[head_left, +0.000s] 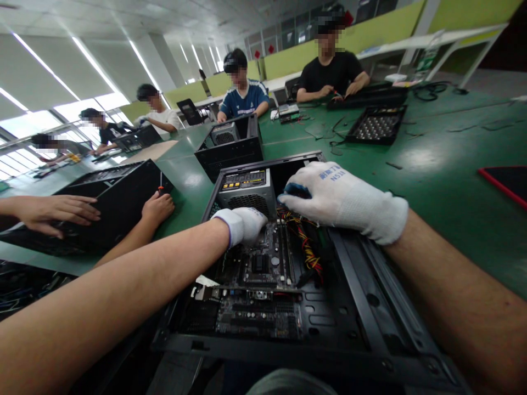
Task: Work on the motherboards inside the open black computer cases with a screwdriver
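An open black computer case (358, 274) lies in front of me on the green table. My left hand (248, 224), in a white glove, reaches down at the upper left of the motherboard (263, 260), just below the power supply (247, 186); its fingertips are hidden. My right hand (319, 192), gloved in white with a blue palm, is bent over the case's far right part, beside the power supply and above the red, yellow and black cables (308, 252). Whether its fingers hold anything cannot be made out. A card (259, 315) sits at the near end of the case.
At the left, another person's bare hands (57, 211) rest by a black case (119, 197), one with a red-tipped tool. Beyond mine stands another open case (230, 145). A black tray of screws (376, 125) and loose cables lie at the back right. Several people sit around the table.
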{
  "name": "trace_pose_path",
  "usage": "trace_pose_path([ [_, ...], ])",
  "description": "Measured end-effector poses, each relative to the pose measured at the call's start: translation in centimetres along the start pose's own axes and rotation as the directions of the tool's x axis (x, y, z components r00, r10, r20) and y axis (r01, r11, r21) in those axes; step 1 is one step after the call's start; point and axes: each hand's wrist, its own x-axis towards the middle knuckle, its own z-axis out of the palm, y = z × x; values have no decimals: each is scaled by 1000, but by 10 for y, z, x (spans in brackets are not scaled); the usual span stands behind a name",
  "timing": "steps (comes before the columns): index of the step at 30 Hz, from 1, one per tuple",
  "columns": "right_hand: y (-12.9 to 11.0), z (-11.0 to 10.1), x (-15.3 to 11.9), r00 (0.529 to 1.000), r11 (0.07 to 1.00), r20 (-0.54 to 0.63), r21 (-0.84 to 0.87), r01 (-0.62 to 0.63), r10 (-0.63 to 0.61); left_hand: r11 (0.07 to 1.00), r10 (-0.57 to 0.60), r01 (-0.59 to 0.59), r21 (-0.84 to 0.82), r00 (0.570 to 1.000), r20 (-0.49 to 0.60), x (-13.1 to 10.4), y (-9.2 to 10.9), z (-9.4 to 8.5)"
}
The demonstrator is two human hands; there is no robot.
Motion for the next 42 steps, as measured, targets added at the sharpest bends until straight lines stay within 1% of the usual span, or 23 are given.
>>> trace_pose_path([
  [3, 0, 0, 0, 1000, 1000, -1, 1, 2, -2, 999, -22, 21, -38, 1000, -11, 1, 1, 1],
  [6, 0, -1, 0, 1000, 1000, -1, 7, -3, 3, 999, -19, 19, -27, 1000, -5, 1, 2, 0],
  [10, -1, -2, 1, 1000, 1000, 13, 14, -9, 9, 998, 44, -44, 38, 999, -1, -1, 6, -4],
  [13, -1, -2, 1, 1000, 1000, 3, 7, 0, 0, 993, 82, -84, 87, 996, 17, -2, 10, -7],
  [17, 0, -2, 0, 1000, 1000, 2, 0, 2, -2, 986, 68, -79, 146, 995, 78, -4, 15, -12],
  [25, 1, -1, 0, 1000, 1000, -4, -16, 10, -10, 979, 45, -69, 192, 991, 130, -7, 21, -19],
  [36, -1, -3, -2, 1000, 999, 11, -42, 24, -24, 982, 39, -60, 179, 992, 117, -12, 30, -21],
  [42, 0, -1, -2, 1000, 995, 14, -95, 18, -17, 982, 42, -70, 175, 987, 156, -9, 32, -22],
])
